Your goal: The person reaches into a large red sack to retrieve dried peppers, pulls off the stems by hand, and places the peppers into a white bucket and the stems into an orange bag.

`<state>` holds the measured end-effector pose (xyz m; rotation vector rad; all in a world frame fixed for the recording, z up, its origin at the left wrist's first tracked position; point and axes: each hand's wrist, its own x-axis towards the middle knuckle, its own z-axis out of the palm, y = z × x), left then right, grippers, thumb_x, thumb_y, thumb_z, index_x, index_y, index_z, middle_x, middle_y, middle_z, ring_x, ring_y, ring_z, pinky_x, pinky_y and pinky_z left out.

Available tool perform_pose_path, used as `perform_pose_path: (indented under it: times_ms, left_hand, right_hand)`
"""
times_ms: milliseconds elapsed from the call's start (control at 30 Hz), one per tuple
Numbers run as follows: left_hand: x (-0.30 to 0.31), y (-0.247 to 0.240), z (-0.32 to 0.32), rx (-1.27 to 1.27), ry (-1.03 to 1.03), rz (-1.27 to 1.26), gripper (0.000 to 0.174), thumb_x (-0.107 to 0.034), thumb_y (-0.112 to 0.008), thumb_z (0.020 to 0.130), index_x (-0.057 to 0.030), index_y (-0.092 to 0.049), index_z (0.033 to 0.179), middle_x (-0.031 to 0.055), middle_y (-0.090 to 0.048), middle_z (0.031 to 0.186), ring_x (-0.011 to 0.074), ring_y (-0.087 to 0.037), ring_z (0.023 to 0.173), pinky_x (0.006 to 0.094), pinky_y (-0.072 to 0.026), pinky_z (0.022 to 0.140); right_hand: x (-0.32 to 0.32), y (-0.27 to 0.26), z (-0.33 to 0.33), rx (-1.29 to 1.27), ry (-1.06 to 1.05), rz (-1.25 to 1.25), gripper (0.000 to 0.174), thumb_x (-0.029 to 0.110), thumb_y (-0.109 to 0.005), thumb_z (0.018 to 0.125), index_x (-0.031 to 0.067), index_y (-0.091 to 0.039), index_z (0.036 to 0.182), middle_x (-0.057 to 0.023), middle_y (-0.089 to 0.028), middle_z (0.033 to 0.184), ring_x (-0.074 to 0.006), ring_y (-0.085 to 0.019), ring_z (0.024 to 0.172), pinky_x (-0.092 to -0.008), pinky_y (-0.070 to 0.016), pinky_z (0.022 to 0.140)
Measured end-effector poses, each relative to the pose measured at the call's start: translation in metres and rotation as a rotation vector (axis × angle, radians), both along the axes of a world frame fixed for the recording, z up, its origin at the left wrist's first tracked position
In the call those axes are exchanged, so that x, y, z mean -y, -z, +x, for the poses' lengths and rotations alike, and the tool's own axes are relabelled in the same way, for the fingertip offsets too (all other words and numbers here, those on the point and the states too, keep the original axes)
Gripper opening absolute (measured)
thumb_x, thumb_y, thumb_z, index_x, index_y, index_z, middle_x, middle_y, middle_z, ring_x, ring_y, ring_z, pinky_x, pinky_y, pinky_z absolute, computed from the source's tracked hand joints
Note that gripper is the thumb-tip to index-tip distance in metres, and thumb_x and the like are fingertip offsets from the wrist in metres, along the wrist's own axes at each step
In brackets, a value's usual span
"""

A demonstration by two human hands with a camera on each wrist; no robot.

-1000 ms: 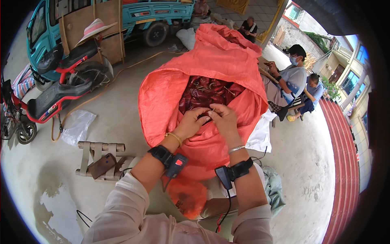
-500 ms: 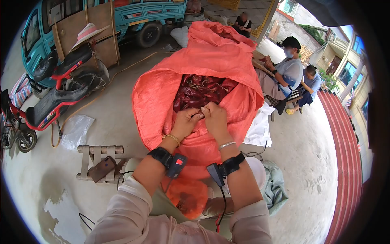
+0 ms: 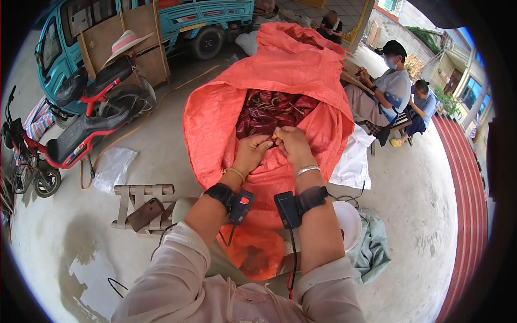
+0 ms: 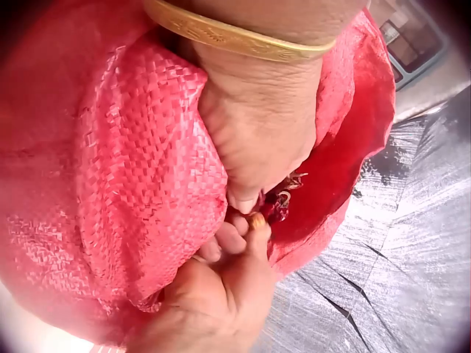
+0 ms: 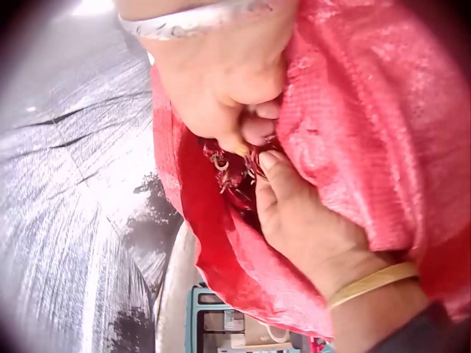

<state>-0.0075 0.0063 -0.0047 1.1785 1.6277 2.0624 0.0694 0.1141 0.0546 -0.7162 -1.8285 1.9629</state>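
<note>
A large red woven sack (image 3: 212, 126) lies with its mouth facing me, full of dark red dried chili peppers (image 3: 266, 116). At the lower lip of that mouth my two hands meet. My left hand (image 3: 252, 153) pinches a dried chili pepper (image 5: 255, 162) between thumb and curled fingers. Close against it, my right hand (image 3: 293, 144) has its fingers curled, with the thumb at the pepper's stem end; an orange-yellow patch shows on that thumb tip. Most of the held pepper is hidden by the fingers in the head view.
An orange-red plastic bag (image 3: 258, 255) lies by my legs. To the right are a white bowl-like container (image 3: 349, 223) and a grey-green sheet (image 3: 371, 253). A phone (image 3: 145, 214) rests on a folding stool (image 3: 161, 189) at left. A seated person (image 3: 390, 86) is beyond the sack.
Both hands stay together at the sack's mouth. The right hand has turned so its orange-tipped thumb shows, and the pepper is more covered. The head view has shifted slightly.
</note>
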Motion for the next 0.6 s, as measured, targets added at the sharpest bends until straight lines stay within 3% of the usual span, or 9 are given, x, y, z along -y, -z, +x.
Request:
perform_pose_path:
  times_ms: [33,133,167,267,400,433,467,533,600]
  left_hand:
    - [0.003,-0.004,0.003,0.101,0.03,-0.058,0.009,-0.004,-0.058,0.081,-0.0029,-0.064,0.088,-0.0032,-0.057,0.066,0.0026,-0.046,0.054,0.0182,-0.0375,0.047]
    - [-0.006,0.008,-0.007,-0.161,0.007,-0.066,0.012,-0.007,-0.06,0.08,-0.0013,-0.063,0.091,-0.0008,-0.054,0.061,0.0047,-0.044,0.052,0.0225,-0.0393,0.046]
    - [-0.005,0.013,-0.009,-0.072,0.045,-0.107,0.013,-0.007,-0.06,0.08,-0.0013,-0.062,0.092,-0.001,-0.054,0.062,0.0046,-0.044,0.053,0.022,-0.0395,0.047]
    - [0.005,-0.01,-0.002,0.087,0.08,-0.141,0.017,-0.008,-0.061,0.079,-0.0012,-0.061,0.095,-0.0008,-0.056,0.066,0.0044,-0.046,0.056,0.0206,-0.0406,0.049]
    - [-0.008,0.014,-0.008,-0.08,-0.063,0.145,0.017,-0.006,-0.062,0.079,-0.0025,-0.061,0.096,-0.0032,-0.057,0.075,-0.0001,-0.045,0.063,0.0147,-0.0386,0.051]
    - [-0.003,0.014,-0.004,0.021,-0.002,0.094,0.021,-0.008,-0.063,0.078,-0.0014,-0.061,0.098,0.0003,-0.06,0.081,0.003,-0.049,0.068,0.0175,-0.0414,0.058]
    - [0.0,0.005,-0.004,0.109,0.055,0.057,0.025,-0.01,-0.064,0.077,-0.0004,-0.06,0.099,0.0039,-0.063,0.087,0.006,-0.053,0.074,0.0203,-0.0442,0.065]
    - [-0.003,0.008,-0.007,-0.022,-0.004,0.067,0.025,-0.01,-0.065,0.076,-0.0002,-0.06,0.099,0.0043,-0.064,0.09,0.0075,-0.055,0.078,0.0213,-0.0446,0.07]
    - [-0.008,0.013,-0.011,-0.011,0.007,0.109,0.026,-0.01,-0.065,0.076,-0.0005,-0.06,0.099,0.0036,-0.064,0.09,0.0075,-0.055,0.08,0.021,-0.044,0.074]
  right_hand:
    - [0.001,0.005,0.001,-0.051,0.024,0.011,0.017,0.018,-0.052,0.086,0.0059,-0.054,0.075,-0.0003,-0.049,0.06,-0.0077,-0.04,0.044,-0.021,-0.0309,0.037]
    - [0.007,0.01,0.005,-0.515,0.293,-0.216,0.014,0.017,-0.051,0.087,0.0066,-0.054,0.078,0.001,-0.049,0.06,-0.0057,-0.04,0.043,-0.0204,-0.0328,0.036]
    - [0.002,0.016,0.007,-0.533,0.258,-0.202,0.012,0.017,-0.051,0.087,0.0063,-0.055,0.086,0.0002,-0.054,0.066,-0.0065,-0.045,0.047,-0.0199,-0.0386,0.041]
    - [0.012,0.01,0.019,-0.523,0.137,-0.083,0.013,0.016,-0.053,0.087,0.0047,-0.057,0.09,-0.0013,-0.057,0.072,-0.0074,-0.05,0.054,-0.0202,-0.0421,0.047]
    - [0.043,0.001,0.077,-0.239,-0.278,0.13,0.011,0.009,-0.051,0.085,0.0024,-0.058,0.089,-0.0025,-0.059,0.077,-0.008,-0.055,0.063,-0.0203,-0.0445,0.053]
    - [0.054,0.006,0.092,-0.113,-0.392,0.15,0.011,0.007,-0.053,0.082,0.0021,-0.059,0.09,-0.0035,-0.06,0.078,-0.0072,-0.055,0.064,-0.0213,-0.0447,0.054]
    - [0.063,0.018,0.102,0.037,-0.485,0.216,0.011,0.007,-0.054,0.081,0.0019,-0.059,0.088,-0.0041,-0.06,0.075,-0.0089,-0.055,0.064,-0.0222,-0.0449,0.055]
    - [0.084,0.042,0.122,0.322,-0.679,0.351,0.01,0.008,-0.055,0.079,0.0014,-0.059,0.086,-0.0051,-0.059,0.068,-0.0124,-0.056,0.063,-0.0241,-0.0453,0.057]
    - [0.09,0.085,0.139,0.362,-0.765,0.619,0.013,0.011,-0.058,0.077,0.0011,-0.059,0.086,-0.0085,-0.06,0.069,-0.0163,-0.057,0.063,-0.0256,-0.0457,0.058]
